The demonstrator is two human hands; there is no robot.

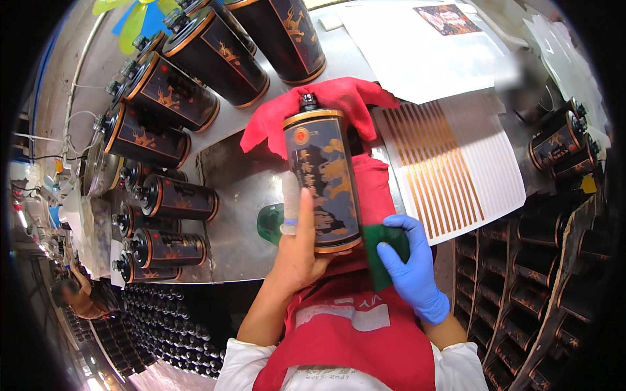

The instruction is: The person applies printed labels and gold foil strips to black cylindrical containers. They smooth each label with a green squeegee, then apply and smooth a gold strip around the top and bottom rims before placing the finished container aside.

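Note:
A black bottle [326, 189] with gold decoration, copper-coloured rims and a dark stopper stands upright before me. My left hand [295, 260] is closed round its lower left side, the thumb along the front and a whitish wrapping on a finger. My right hand [417, 274], in a blue glove, pinches a dark green flat piece [379, 260] beside the bottle's lower right edge. Behind the bottle, a red cloth [264, 124] lies bunched on the table. A green translucent object [268, 223] rests left of my left hand, its kind unclear.
Several similar black bottles [173, 91] stand along the left and far side of the table [238, 189]. To the right lie a sheet of gold strips [433, 173] and white paper [404, 52]. Racks of bottles [521, 280] fill the lower right. Another person [85, 293] is at far left.

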